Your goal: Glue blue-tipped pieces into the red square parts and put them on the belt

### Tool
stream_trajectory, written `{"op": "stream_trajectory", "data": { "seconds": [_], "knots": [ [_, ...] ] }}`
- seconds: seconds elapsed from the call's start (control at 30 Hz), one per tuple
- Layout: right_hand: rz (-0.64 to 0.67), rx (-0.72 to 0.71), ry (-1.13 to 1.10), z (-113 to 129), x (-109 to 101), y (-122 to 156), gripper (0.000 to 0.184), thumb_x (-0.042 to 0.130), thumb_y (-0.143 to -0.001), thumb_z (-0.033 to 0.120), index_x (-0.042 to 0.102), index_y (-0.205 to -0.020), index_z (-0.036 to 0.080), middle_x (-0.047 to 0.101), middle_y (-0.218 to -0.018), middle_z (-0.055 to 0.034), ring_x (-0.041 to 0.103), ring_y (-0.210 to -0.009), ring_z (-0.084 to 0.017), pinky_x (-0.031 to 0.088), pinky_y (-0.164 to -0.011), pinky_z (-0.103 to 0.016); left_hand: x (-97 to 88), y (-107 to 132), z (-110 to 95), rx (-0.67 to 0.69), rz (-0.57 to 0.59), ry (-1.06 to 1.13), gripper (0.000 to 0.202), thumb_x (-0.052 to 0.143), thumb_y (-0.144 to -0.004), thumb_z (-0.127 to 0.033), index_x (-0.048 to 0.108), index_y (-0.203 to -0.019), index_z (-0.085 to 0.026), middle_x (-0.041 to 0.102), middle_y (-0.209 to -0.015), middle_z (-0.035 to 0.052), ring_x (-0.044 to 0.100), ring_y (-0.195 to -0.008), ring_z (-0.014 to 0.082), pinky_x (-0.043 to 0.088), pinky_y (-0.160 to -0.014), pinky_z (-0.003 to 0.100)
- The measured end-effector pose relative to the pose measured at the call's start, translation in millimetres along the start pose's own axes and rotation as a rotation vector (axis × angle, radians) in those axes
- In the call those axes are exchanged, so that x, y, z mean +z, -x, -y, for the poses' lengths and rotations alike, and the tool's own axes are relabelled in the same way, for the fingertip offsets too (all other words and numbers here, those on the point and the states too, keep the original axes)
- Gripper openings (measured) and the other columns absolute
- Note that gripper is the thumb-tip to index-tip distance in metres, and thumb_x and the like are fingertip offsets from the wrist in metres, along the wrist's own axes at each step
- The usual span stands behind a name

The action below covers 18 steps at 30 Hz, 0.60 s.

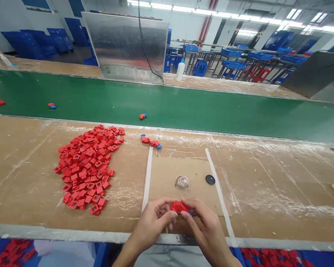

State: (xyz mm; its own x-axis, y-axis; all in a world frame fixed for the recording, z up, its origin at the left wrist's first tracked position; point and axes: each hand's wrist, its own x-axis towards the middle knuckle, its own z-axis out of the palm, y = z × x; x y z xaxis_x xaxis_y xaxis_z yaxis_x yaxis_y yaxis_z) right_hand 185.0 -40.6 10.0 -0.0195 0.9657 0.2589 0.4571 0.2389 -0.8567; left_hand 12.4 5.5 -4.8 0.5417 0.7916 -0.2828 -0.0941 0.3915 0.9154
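Near the table's front edge, my left hand [157,218] and my right hand [202,220] meet over a small red plastic piece [179,206]. Both hands pinch it between thumb and fingers, one from each side. A bit of blue shows under my right fingers, partly hidden. Just beyond lies a cardboard sheet [167,170] with a small pale lump [182,181] stuck on it and a black round cap [210,179] at its right. To the left is a big heap of red plastic pieces [86,167]. Joined red-and-blue pieces [151,142] rest behind the cardboard.
A green conveyor belt [200,107] crosses behind the table, carrying a few red-and-blue pieces [143,116]. Beyond it stand a metal panel [128,48] and a white bottle [180,69]. Bins of red parts [275,257] sit below the front edge.
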Motion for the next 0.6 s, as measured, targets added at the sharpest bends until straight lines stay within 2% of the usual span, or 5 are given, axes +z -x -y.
{"op": "stream_trajectory", "data": {
  "seconds": [0.2, 0.4, 0.6],
  "knots": [
    [0.021, 0.007, -0.092, -0.8, 10.1, 4.3, 0.016, 0.047, -0.099, 0.019, 0.063, -0.096, 0.022, 0.058, -0.088, -0.0037, 0.059, -0.082, -0.017, 0.047, -0.077, -0.027, -3.2, -1.5, 0.0, -0.036, 0.046, 0.009, 0.03, 0.065, -0.086, -0.033, 0.067, -0.106, -0.01, 0.063, -0.063, 0.0003, 0.057, -0.046, 0.0086, 0.047, -0.046, 0.019],
    [0.005, 0.017, -0.091, 4.1, 18.8, 6.9, 0.018, 0.042, -0.101, 0.018, 0.059, -0.095, 0.02, 0.053, -0.087, -0.004, 0.056, -0.077, -0.015, 0.045, -0.071, -0.025, -9.0, -1.4, -5.1, -0.051, 0.105, -0.064, 0.029, 0.064, -0.088, -0.034, 0.068, -0.105, -0.012, 0.063, -0.065, 0.0008, 0.06, -0.047, 0.0096, 0.05, -0.046, 0.02],
    [0.005, 0.006, -0.059, 3.2, 26.9, 8.7, 0.02, 0.038, -0.101, 0.018, 0.055, -0.09, 0.02, 0.052, -0.084, -0.0034, 0.053, -0.072, -0.015, 0.044, -0.068, -0.025, -12.0, 0.6, -4.6, -0.037, 0.066, -0.135, 0.03, 0.063, -0.088, -0.037, 0.067, -0.107, -0.013, 0.062, -0.065, 0.0002, 0.059, -0.048, 0.0098, 0.051, -0.046, 0.02]
  ]
}}
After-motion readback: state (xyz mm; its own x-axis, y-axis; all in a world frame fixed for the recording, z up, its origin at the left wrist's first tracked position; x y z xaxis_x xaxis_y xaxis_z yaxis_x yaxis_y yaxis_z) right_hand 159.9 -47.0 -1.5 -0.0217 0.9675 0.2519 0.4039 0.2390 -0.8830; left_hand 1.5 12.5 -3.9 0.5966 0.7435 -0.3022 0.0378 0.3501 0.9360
